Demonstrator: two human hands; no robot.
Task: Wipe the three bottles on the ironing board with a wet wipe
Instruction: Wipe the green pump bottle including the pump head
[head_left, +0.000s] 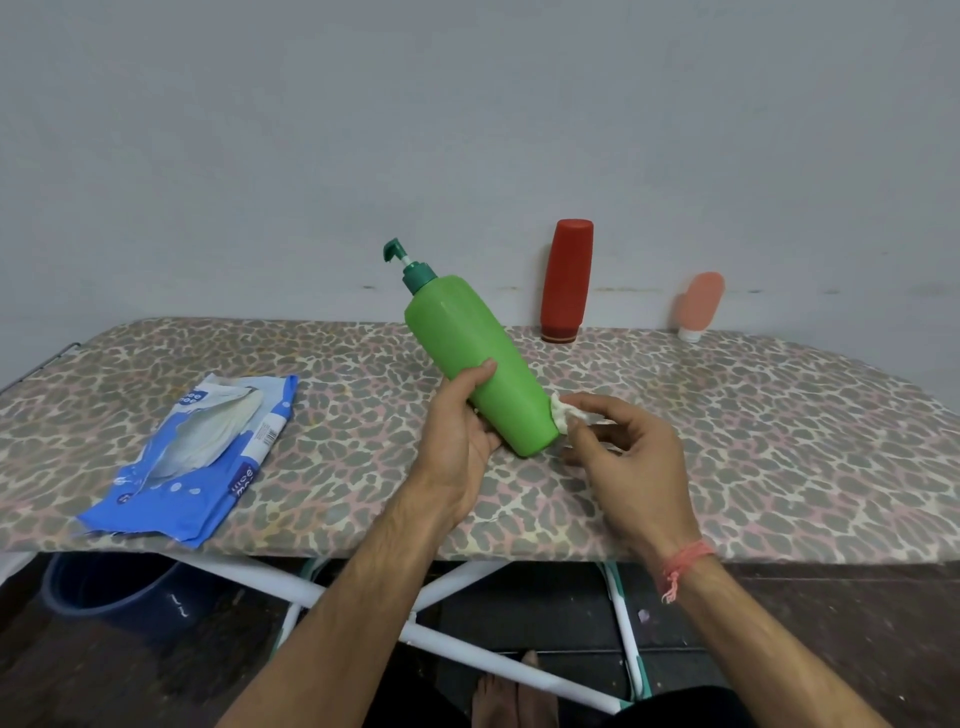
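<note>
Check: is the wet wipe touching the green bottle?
Touching. The head view shows the wet wipe, pinched in the right hand, pressed against the green bottle near its base.

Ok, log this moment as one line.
step: wiping green pump bottle | left hand: grips bottle, tilted | right hand: pinches wet wipe at bottle base | red bottle, pink tube: standing at wall

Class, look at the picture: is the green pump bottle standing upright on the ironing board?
No, the green pump bottle is tilted, gripped by the left hand with its pump leaning toward the upper left.
</note>
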